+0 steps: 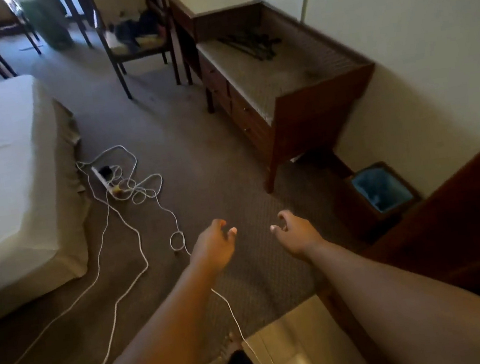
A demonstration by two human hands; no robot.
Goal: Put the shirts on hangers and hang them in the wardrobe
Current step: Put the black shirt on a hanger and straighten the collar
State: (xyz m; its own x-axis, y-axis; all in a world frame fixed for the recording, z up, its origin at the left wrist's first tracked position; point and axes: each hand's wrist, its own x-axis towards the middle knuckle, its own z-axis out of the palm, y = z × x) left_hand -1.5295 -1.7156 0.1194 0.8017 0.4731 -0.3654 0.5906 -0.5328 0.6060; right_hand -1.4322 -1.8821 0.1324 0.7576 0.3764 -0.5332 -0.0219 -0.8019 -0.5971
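A bed [2, 170] is occupying the left; a low wooden dresser [298, 103] is standing along the right wall. On its tabletop, dark hangers [251, 44] are lying in a loose bundle, long axes running away from the viewer, apparently staged for pickup. Both arms are reaching forward over the carpet: left hand [213, 246] and right hand [296, 234] are holding nothing, fingers loosely curled. No shirt is clearly showing.

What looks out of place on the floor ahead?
A white power strip lies on the carpet beside the bed, its white cables tangled and trailing loose across the walkway towards the person's feet: a likely trip hazard.
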